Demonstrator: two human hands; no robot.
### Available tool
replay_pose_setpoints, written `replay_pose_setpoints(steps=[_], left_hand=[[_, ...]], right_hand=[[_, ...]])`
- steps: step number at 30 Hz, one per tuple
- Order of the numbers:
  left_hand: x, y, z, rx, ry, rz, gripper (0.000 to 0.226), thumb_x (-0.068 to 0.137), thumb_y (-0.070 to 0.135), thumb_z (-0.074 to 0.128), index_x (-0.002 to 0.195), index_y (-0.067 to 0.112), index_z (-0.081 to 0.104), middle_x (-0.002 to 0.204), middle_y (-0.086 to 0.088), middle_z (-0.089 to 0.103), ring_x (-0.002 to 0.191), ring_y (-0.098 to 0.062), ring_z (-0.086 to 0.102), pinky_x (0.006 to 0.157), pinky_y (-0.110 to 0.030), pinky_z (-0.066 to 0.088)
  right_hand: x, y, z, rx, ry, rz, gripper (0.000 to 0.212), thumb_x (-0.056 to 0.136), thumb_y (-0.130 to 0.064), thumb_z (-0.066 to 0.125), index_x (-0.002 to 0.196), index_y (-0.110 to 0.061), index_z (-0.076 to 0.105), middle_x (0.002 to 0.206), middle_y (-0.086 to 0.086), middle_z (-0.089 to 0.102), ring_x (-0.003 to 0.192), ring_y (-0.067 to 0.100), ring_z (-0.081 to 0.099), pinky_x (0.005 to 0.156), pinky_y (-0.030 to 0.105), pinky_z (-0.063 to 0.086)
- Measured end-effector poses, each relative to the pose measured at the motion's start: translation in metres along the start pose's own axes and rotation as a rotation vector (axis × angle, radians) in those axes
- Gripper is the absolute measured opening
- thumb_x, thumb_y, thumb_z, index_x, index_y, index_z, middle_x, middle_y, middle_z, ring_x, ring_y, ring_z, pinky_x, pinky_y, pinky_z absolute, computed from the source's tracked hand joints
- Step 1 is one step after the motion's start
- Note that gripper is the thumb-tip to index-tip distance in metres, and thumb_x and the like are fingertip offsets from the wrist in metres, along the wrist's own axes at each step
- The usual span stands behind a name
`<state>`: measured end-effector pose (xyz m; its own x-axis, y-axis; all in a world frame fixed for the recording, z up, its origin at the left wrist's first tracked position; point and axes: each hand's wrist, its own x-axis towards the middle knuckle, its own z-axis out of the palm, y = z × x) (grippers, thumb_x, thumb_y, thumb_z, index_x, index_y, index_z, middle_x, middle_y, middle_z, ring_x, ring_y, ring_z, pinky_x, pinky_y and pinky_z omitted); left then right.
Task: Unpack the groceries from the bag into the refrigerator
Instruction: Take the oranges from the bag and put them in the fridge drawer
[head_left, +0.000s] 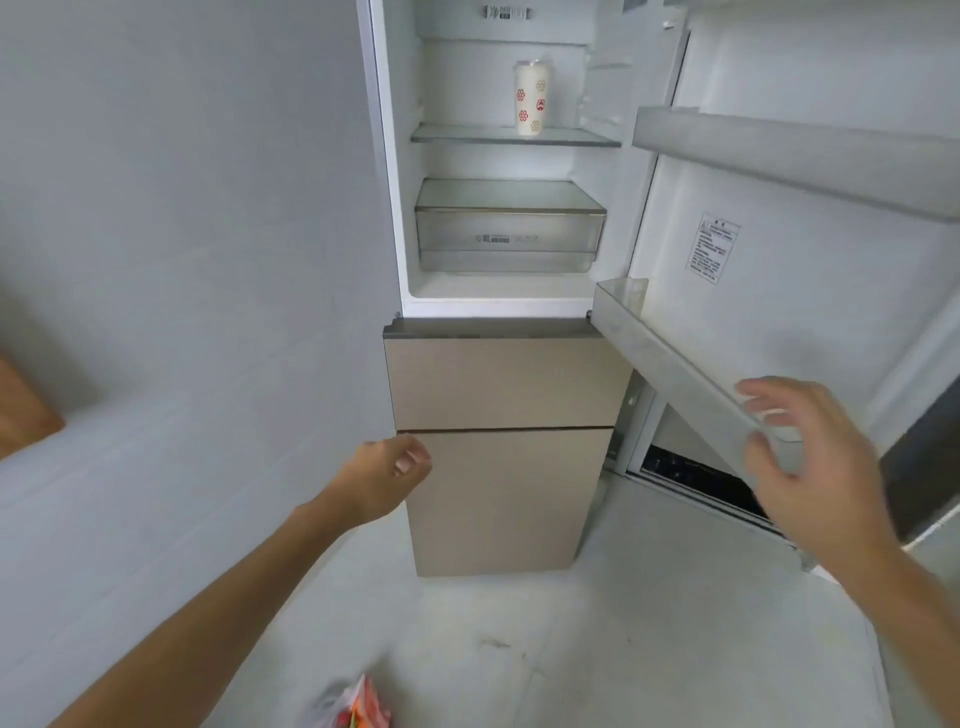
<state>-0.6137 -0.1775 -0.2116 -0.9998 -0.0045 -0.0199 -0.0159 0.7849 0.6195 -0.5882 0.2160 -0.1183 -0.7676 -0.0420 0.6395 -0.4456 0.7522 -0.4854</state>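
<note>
The refrigerator (498, 384) stands ahead with its upper door (779, 249) swung open to the right. A white cup with red flower prints (532, 98) stands on the glass shelf (457, 136) inside. Below it sits a clear drawer (509, 234). A plastic bag with red and orange groceries (358, 706) lies on the floor at the bottom edge. My left hand (387, 478) hangs loosely curled in front of the beige lower drawers and holds nothing. My right hand (800, 462) is spread beside the lower door bin (675, 374), fingers near its rim.
A grey wall (182, 234) runs along the left of the refrigerator. A wooden corner (23, 410) shows at the far left. The door carries an upper bin (789, 156) and a label (712, 248). Pale floor (597, 649) lies in front.
</note>
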Motion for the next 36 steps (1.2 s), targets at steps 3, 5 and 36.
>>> replay_pose_setpoints(steps=[3, 5, 36], left_hand=[[-0.012, -0.030, 0.005, 0.041, -0.088, -0.077, 0.015, 0.094, 0.034, 0.055, 0.098, 0.026, 0.067, 0.089, 0.010, 0.068, 0.084, -0.007, 0.063, 0.074, -0.024, 0.050], [-0.019, -0.053, 0.009, 0.082, -0.158, -0.118, 0.015, 0.095, 0.033, 0.055, 0.099, 0.024, 0.067, 0.085, 0.013, 0.065, 0.084, -0.009, 0.063, 0.074, -0.024, 0.048], [-0.117, -0.487, 0.268, -0.410, -0.405, -0.990, 0.024, 0.096, 0.018, 0.050, 0.114, 0.015, 0.067, 0.112, -0.004, 0.066, 0.090, -0.018, 0.062, 0.076, -0.025, 0.055]], right_hand=[[-0.034, 0.008, 0.088, 0.013, -0.494, 0.117, 0.036, 0.088, -0.007, 0.066, 0.123, -0.014, 0.062, 0.111, 0.002, 0.065, 0.099, 0.014, 0.060, 0.090, 0.035, 0.052], [-0.042, 0.010, 0.137, -0.001, -0.718, 0.216, 0.039, 0.090, -0.016, 0.066, 0.128, -0.014, 0.060, 0.120, 0.003, 0.066, 0.104, 0.013, 0.060, 0.089, 0.029, 0.050], [-0.321, -0.067, 0.657, -0.117, -1.802, 0.423, 0.040, 0.097, -0.018, 0.047, 0.136, -0.013, 0.053, 0.131, 0.007, 0.062, 0.119, 0.022, 0.059, 0.102, 0.029, 0.045]])
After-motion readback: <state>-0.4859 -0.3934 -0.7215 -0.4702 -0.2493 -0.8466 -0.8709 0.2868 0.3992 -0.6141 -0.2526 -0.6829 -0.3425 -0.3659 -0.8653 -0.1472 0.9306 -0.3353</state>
